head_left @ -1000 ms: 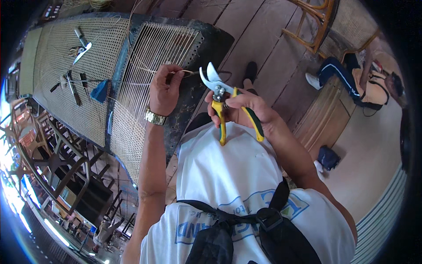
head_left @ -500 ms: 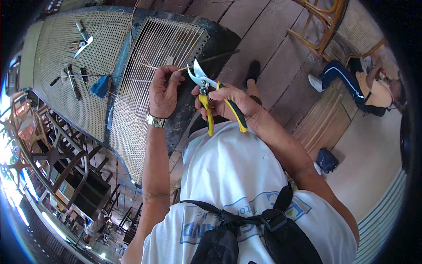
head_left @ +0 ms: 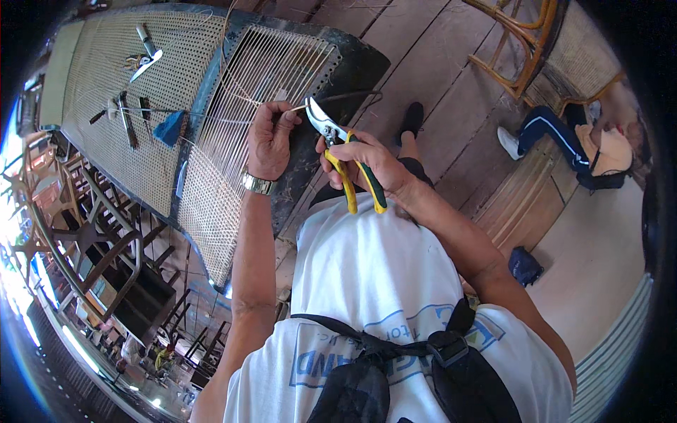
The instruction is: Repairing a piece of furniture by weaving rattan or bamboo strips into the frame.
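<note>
My right hand (head_left: pixel 367 166) is wrapped round a pair of pruning shears (head_left: pixel 328 132) with yellow and black handles. Its curved metal blades point up and left, close together, against a thin cane strip (head_left: pixel 299 108). That strip is pinched between thumb and fingers of my left hand (head_left: pixel 271 141), just left of the blades. Beyond them a darker strip (head_left: pixel 349 94) runs right and bends at its end; whether the two pieces are still joined cannot be told. Both hands are above the near edge of a dark-framed panel (head_left: pixel 356 67) strung with pale cane strands (head_left: pixel 264 60).
On the woven part of the panel lie a knife (head_left: pixel 147 65), a dark-handled tool (head_left: pixel 127 120) and a blue cloth (head_left: pixel 168 129). Wooden chair frames (head_left: pixel 92 247) are stacked at left. A rattan chair (head_left: pixel 518 42) stands upper right, near a seated person (head_left: pixel 564 141).
The shears' handles have come closer together and the blades have closed at the strip. The dark strip beyond them now sags and bends. The whole view has shifted slightly.
</note>
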Action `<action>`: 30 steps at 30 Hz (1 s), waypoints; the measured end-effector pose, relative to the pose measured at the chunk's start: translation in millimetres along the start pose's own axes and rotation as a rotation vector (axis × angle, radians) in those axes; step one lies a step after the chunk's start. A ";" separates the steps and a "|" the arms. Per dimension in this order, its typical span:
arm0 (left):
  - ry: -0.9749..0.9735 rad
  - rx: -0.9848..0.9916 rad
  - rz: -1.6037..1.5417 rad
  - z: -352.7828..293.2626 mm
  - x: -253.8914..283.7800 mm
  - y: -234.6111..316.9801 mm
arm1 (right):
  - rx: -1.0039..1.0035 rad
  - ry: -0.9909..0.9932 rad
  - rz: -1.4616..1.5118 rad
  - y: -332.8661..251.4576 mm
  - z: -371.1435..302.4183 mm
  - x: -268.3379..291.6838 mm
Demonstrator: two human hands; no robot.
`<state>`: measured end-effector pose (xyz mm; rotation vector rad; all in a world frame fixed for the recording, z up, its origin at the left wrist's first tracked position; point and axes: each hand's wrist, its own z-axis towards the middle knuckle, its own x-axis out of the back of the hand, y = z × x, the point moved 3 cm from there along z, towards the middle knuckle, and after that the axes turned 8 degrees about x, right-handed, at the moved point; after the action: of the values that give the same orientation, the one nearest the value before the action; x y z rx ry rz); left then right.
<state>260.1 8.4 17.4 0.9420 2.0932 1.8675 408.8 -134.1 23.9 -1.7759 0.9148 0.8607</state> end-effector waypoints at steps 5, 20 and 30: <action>0.025 -0.049 0.021 -1.5 -0.3 -6.1 | -0.022 -0.072 0.058 0.4 1.3 0.8; 0.002 -0.080 -0.077 -3.0 1.3 -0.8 | -0.058 -0.142 0.126 1.9 5.2 -5.1; -0.013 -0.123 -0.074 -0.3 -1.0 -3.4 | -0.058 -0.058 0.153 4.4 3.8 -21.0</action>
<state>259.6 7.6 14.0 0.8348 1.9528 1.9224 394.3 -127.4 38.8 -1.7374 1.0070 1.0405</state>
